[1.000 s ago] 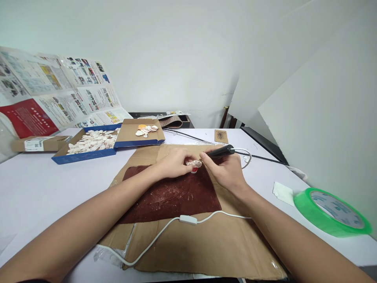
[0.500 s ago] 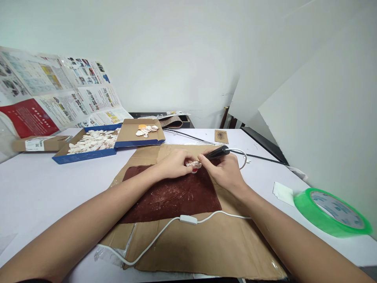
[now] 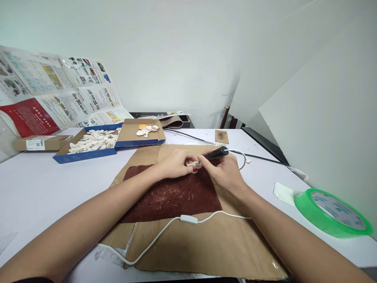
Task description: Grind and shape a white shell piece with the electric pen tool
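My left hand (image 3: 173,164) pinches a small pale shell (image 3: 193,164) over the far edge of a dark brown cloth (image 3: 173,194). My right hand (image 3: 225,171) is closed round a black pen-shaped power tool (image 3: 217,153), held like a pen with its tip at the shell. A small red-and-white object (image 3: 194,170) shows just under the shell. The tool's white cord (image 3: 165,232), with an inline switch (image 3: 189,219), loops round behind my right hand and across the flattened cardboard (image 3: 206,247) under the cloth.
A blue box of pale shells (image 3: 88,143) and its lid holding a few shells (image 3: 141,133) sit far left. A brown carton (image 3: 39,142) lies beyond them. Green tape roll (image 3: 332,212) and white paper (image 3: 284,192) lie at the right. White boards lean on the right.
My right hand and the tool have shifted slightly left, closer to the shell. My left hand has kept its pinch and barely moved.
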Available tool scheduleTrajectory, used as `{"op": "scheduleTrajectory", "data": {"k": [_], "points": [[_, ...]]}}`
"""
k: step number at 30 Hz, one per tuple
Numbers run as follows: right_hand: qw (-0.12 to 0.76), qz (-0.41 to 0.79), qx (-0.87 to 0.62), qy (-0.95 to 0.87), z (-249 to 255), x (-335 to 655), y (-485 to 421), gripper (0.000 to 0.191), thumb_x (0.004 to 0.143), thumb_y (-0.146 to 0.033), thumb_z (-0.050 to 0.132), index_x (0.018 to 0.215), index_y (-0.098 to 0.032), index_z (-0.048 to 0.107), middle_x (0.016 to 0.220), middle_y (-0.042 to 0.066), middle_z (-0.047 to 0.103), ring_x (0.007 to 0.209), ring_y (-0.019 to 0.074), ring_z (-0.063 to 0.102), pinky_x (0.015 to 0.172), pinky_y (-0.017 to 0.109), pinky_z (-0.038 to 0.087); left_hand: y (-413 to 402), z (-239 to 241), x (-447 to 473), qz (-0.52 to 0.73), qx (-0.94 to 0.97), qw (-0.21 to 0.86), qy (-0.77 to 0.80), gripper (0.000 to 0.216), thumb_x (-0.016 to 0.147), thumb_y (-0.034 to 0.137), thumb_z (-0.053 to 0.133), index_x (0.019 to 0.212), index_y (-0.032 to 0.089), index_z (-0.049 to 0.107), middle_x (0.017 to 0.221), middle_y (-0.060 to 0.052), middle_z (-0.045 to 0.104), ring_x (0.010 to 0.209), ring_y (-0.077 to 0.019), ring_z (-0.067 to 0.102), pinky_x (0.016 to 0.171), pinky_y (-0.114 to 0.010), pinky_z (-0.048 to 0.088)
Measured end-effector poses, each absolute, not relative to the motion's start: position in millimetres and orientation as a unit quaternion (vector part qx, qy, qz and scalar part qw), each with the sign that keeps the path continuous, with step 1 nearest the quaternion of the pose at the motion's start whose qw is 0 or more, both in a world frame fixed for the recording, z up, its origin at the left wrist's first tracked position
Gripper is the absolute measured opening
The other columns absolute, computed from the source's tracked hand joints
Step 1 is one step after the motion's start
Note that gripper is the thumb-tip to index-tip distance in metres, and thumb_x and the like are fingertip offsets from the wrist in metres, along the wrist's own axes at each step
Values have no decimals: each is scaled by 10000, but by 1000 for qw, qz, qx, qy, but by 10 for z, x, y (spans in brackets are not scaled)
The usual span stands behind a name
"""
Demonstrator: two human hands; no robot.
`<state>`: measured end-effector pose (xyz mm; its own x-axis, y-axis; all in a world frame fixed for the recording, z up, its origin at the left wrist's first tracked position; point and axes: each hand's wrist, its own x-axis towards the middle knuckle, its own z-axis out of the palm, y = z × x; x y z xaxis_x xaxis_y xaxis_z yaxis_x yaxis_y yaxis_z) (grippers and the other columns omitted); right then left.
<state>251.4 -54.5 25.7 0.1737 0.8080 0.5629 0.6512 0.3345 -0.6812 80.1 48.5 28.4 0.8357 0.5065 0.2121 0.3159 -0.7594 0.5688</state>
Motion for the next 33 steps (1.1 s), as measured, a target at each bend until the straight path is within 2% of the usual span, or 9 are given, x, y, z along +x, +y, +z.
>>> {"op": "scheduleTrajectory", "data": {"k": [6, 12, 17, 24, 28, 33], "points": [[488, 57, -577, -653, 276, 2502, -574, 228, 929, -407, 700, 798, -231, 763, 860, 50, 818, 812, 260, 770, 753, 376, 565, 497, 278, 796, 182, 922, 256, 227, 197, 820, 142, 652, 951, 189, 792, 795, 3, 740, 695, -163, 605, 636, -264, 397], [465, 69, -585, -660, 255, 2504, -589, 197, 934, -411, 706, 862, -245, 782, 883, 35, 827, 813, 258, 771, 744, 386, 562, 497, 278, 800, 175, 926, 253, 218, 241, 827, 129, 640, 992, 188, 804, 848, -9, 761, 727, -169, 619, 658, -269, 403], [498, 105, -566, -648, 245, 2544, -536, 233, 934, -414, 699, 819, -225, 772, 842, 44, 813, 789, 244, 758, 730, 364, 582, 507, 256, 801, 179, 927, 248, 217, 182, 856, 171, 649, 970, 180, 791, 854, -17, 770, 717, -167, 630, 657, -270, 411], [524, 148, -579, -607, 226, 2585, -461, 326, 904, -501, 721, 814, -189, 750, 817, 75, 790, 746, 239, 721, 685, 362, 568, 529, 238, 803, 183, 934, 231, 202, 231, 849, 156, 643, 1001, 212, 808, 1008, -40, 799, 891, -211, 694, 760, -294, 477], [531, 138, -602, -580, 218, 2599, -434, 365, 872, -542, 747, 875, -178, 731, 861, 86, 777, 793, 240, 705, 722, 373, 556, 527, 245, 808, 172, 935, 229, 210, 274, 863, 177, 649, 1084, 212, 808, 1017, -50, 798, 893, -220, 695, 779, -307, 487], [524, 113, -622, -571, 207, 2603, -432, 385, 848, -558, 773, 891, -184, 692, 843, 61, 748, 703, 196, 636, 634, 333, 492, 532, 235, 811, 173, 937, 223, 208, 279, 840, 161, 639, 1057, 206, 809, 978, -47, 788, 830, -207, 672, 746, -302, 477]]}}
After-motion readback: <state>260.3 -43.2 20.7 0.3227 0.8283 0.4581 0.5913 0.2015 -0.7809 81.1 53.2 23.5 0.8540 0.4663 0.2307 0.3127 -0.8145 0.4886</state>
